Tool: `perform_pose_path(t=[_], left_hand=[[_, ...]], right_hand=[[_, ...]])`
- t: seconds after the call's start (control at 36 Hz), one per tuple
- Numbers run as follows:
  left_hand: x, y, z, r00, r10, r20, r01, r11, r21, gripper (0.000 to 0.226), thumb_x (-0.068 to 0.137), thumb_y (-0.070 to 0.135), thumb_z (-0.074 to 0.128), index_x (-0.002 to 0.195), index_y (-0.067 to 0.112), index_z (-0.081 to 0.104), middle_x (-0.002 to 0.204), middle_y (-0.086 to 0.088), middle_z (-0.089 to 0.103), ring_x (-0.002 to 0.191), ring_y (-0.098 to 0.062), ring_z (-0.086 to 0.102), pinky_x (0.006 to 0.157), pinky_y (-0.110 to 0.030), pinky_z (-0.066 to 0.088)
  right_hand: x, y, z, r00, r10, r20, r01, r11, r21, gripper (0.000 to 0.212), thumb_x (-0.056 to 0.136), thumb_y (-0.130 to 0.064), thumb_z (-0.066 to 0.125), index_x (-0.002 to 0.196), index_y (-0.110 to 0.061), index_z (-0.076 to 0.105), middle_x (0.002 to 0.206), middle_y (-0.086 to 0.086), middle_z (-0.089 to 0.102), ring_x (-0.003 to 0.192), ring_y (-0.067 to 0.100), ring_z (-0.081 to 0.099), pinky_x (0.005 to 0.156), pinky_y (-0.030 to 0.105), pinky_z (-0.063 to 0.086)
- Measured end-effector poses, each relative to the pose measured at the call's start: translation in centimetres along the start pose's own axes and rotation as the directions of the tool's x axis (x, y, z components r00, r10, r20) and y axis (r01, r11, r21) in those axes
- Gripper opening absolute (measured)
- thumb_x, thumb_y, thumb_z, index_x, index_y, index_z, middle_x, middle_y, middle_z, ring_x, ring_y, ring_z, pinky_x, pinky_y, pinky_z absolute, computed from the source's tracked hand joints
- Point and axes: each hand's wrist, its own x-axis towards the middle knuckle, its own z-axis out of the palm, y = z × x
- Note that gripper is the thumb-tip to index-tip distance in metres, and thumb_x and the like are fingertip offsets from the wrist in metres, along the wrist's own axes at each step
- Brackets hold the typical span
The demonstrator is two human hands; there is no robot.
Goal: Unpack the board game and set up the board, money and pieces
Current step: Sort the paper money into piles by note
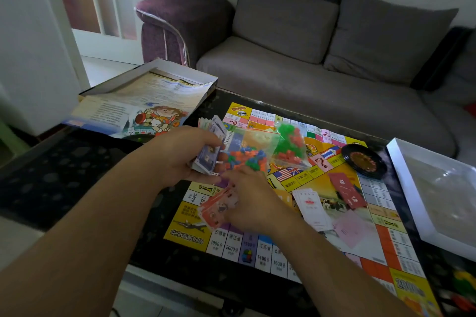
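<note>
The colourful game board (373, 234) lies unfolded on the dark table. Above its left part, my left hand (180, 154) grips a stack of paper money (210, 147) with purple notes on top. Just below, my right hand (247, 201) holds a bundle of orange-red notes (219, 208). Two clear bags of small plastic pieces lie on the board behind my hands: one with mixed colours (247, 154), one green and red (289, 144). A black roulette-like spinner (363, 159), a dark red card (347, 190), a pile of white cards (313, 206) and a pink card (354, 229) rest on the board.
The game box lid (144, 100), with a printed sheet inside, sits at the table's back left. A white box tray (417, 203) with a clear insert stands at the right edge. A grey sofa (309, 64) runs behind the table.
</note>
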Motion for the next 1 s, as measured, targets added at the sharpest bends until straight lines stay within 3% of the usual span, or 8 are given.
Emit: perform_pose_path(t=[0.22,0.47,0.61,0.69,0.78,0.83,0.94,1.0], left_hand=[[0.1,0.0,-0.1,1.0,0.0,-0.011,0.0,1.0,0.003,0.014,0.103,0.017,0.061,0.111,0.008,0.069,0.081,-0.008,0.077,0.062,-0.02,0.073,0.059,-0.04,0.065],[0.1,-0.2,0.0,1.0,0.019,-0.009,-0.019,0.999,0.025,0.016,0.102,0.017,0.061,0.113,0.009,0.069,0.086,-0.009,0.077,0.063,-0.02,0.074,0.058,-0.038,0.064],[0.0,0.0,0.1,1.0,0.021,-0.012,-0.021,0.999,0.03,0.014,0.102,0.016,0.061,0.112,0.009,0.068,0.077,-0.007,0.077,0.056,-0.017,0.074,0.052,-0.036,0.062],[0.1,0.1,0.0,1.0,0.028,-0.01,-0.027,0.999,0.043,0.015,0.102,0.016,0.061,0.113,0.009,0.068,0.074,-0.005,0.078,0.057,-0.017,0.074,0.052,-0.036,0.061],[0.1,0.1,0.2,0.999,0.033,-0.015,-0.032,0.998,0.051,0.012,0.101,0.017,0.063,0.11,0.01,0.068,0.074,-0.005,0.078,0.059,-0.018,0.075,0.054,-0.036,0.062],[0.1,0.0,0.5,0.999,0.031,-0.013,-0.031,0.997,0.064,0.012,0.101,0.017,0.063,0.109,0.01,0.069,0.079,-0.007,0.079,0.064,-0.02,0.075,0.058,-0.038,0.063],[0.1,-0.4,0.9,1.0,0.031,0.007,-0.031,0.996,0.08,0.013,0.102,0.018,0.063,0.109,0.009,0.07,0.087,-0.01,0.078,0.073,-0.023,0.075,0.072,-0.045,0.065],[0.0,-0.4,1.1,0.999,0.031,0.014,-0.032,0.996,0.084,0.013,0.102,0.018,0.063,0.109,0.01,0.07,0.093,-0.012,0.079,0.078,-0.025,0.075,0.08,-0.049,0.064]], right_hand=[[0.2,-0.7,0.9,0.996,0.085,-0.019,-0.083,0.993,0.081,0.062,0.081,-0.019,0.083,0.135,-0.021,0.054,0.12,0.002,0.047,0.118,0.026,0.047,0.099,0.044,0.053],[-0.9,-1.2,1.2,0.997,0.074,-0.032,-0.072,0.996,0.059,0.044,0.088,-0.017,0.076,0.129,-0.016,0.061,0.128,0.002,0.042,0.126,0.025,0.04,0.105,0.039,0.047],[-2.7,-1.3,1.9,0.991,-0.113,-0.074,0.107,0.991,-0.078,0.058,0.09,-0.012,0.071,0.146,-0.021,0.057,0.147,-0.003,0.05,0.136,0.023,0.036,0.113,0.042,0.042],[-4.6,-1.2,3.7,0.944,-0.291,-0.158,0.256,0.944,-0.206,0.052,0.103,-0.029,0.058,0.154,-0.022,0.047,0.157,-0.004,0.047,0.145,0.021,0.035,0.125,0.038,0.03],[-6.7,-1.3,4.7,0.948,-0.277,-0.155,0.247,0.951,-0.189,0.062,0.106,-0.052,0.043,0.162,-0.027,0.03,0.17,-0.009,0.026,0.159,0.018,0.014,0.124,0.031,-0.001],[-7.8,-1.3,4.8,0.954,-0.274,-0.12,0.249,0.95,-0.189,0.072,0.103,-0.062,0.043,0.164,-0.03,0.023,0.173,-0.011,0.017,0.161,0.016,0.003,0.12,0.03,-0.011],[-9.6,-1.5,4.8,0.951,-0.297,-0.086,0.281,0.946,-0.163,0.078,0.099,-0.067,0.046,0.164,-0.033,0.02,0.174,-0.014,0.013,0.161,0.011,-0.002,0.113,0.026,-0.02],[-10.3,-1.3,5.4,0.951,-0.304,-0.061,0.292,0.945,-0.148,0.079,0.098,-0.068,0.046,0.164,-0.031,0.022,0.174,-0.013,0.016,0.161,0.012,0.004,0.117,0.031,-0.017]])
